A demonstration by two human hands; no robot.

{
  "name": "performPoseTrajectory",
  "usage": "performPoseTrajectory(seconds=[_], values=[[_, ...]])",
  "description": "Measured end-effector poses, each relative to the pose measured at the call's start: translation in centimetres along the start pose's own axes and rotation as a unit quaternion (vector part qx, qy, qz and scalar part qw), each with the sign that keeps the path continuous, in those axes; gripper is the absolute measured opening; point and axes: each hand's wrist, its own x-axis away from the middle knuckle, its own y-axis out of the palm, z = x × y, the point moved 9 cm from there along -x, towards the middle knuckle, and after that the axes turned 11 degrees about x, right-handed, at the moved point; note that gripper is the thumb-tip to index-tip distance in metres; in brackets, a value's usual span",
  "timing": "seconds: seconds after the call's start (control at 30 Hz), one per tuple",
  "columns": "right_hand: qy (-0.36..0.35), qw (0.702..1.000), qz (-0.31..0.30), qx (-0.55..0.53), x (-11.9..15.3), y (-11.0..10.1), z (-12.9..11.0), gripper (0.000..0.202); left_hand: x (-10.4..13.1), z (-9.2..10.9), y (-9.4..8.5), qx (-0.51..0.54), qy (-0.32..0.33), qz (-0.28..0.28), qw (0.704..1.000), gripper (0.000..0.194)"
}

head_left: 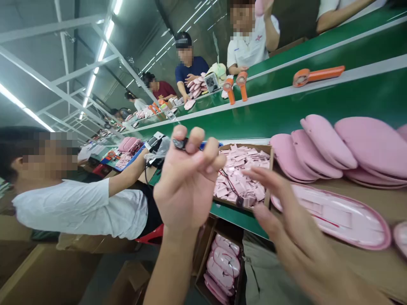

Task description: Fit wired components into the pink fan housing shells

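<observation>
Head view: the left hand (187,186) is raised, fingers curled, pinching a small dark part (180,143) at its fingertips. The right hand (280,199), blurred, is spread wide and holds nothing, just beside a cardboard box of pink pieces (241,169). Pink shells (337,144) are stacked behind; one open pink shell (343,220) lies on the bench. A co-worker's arm (127,178) reaches alongside on the left.

I see a factory hall tilted in view. A long green conveyor belt (318,101) runs from the right into the distance, with white edge strips. Fluorescent tube lights (101,46) hang in rows from a grey metal ceiling frame (63,89). Below, brown cardboard boxes (47,275) stand on a dim grey floor (104,275).
</observation>
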Motion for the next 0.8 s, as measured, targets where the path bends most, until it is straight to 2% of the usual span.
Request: performPoseTrajectory(seconds=[0.03, 0.07, 0.13, 0.17, 0.23, 0.27, 0.33, 0.4, 0.47, 0.53, 0.57, 0.63, 0.7, 0.73, 0.8], values=[[0.041, 0.998, -0.018, -0.048, -0.3, 0.6, 0.4, 0.034, 0.4, -1.3, 0.7, 0.019, -0.02, 0.006, 1.0, 0.038], [0.088, 0.991, -0.035, -0.093, -0.1, 1.1, 1.2, 0.036, 0.7, -2.7, 1.1, 0.037, -0.04, 0.013, 0.998, 0.038], [0.15, 0.979, -0.022, -0.138, 1.1, 0.7, 2.7, 0.043, 1.2, -5.2, 1.5, 0.066, -0.074, 0.029, 0.995, 0.039], [0.16, 0.978, 0.003, -0.135, 1.8, -0.1, 3.2, 0.043, 1.3, -6.5, 1.6, 0.076, -0.088, 0.033, 0.993, 0.039], [0.124, 0.986, 0.068, -0.089, 2.7, -2.6, 2.9, 0.035, 1.7, -9.0, 1.6, 0.073, -0.109, 0.031, 0.991, 0.039], [0.084, 0.991, 0.077, -0.065, 2.8, -3.4, 2.2, 0.029, 1.9, -10.2, 1.5, 0.059, -0.116, 0.025, 0.991, 0.038], [-0.009, 0.998, 0.061, -0.028, 2.8, -4.2, 0.5, 0.018, 2.3, -12.5, 1.5, 0.016, -0.134, 0.003, 0.991, 0.039], [-0.046, 0.998, 0.036, 0.004, 2.8, -4.6, 0.3, 0.016, 2.7, -14.3, 1.8, -0.019, -0.164, -0.04, 0.986, 0.036], [0.025, 0.997, 0.061, 0.044, 2.6, -6.0, 2.4, 0.019, 2.8, -14.5, 2.0, -0.052, -0.168, -0.082, 0.981, 0.028], [0.129, 0.983, 0.094, 0.087, 2.8, -8.0, 5.1, 0.029, 2.6, -13.6, 2.3, -0.131, -0.132, -0.119, 0.975, 0.023], [0.158, 0.978, 0.093, 0.1, 2.9, -8.7, 6.1, 0.033, 2.5, -13.1, 2.6, -0.19, -0.112, -0.145, 0.965, 0.024], [0.167, 0.978, 0.065, 0.106, 2.5, -9.4, 7.0, 0.036, 2.7, -13.1, 3.6, -0.311, -0.105, -0.209, 0.921, 0.029], [0.169, 0.981, 0.013, 0.097, 2.1, -9.3, 7.5, 0.037, 3.1, -13.9, 4.2, -0.389, -0.125, -0.249, 0.878, 0.036], [0.176, 0.98, -0.012, 0.093, 1.9, -9.1, 7.7, 0.038, 3.2, -14.1, 4.3, -0.403, -0.129, -0.253, 0.87, 0.038], [0.193, 0.975, -0.053, 0.096, 1.7, -8.6, 8.1, 0.04, 3.1, -14.0, 4.5, -0.401, -0.119, -0.24, 0.876, 0.043]])
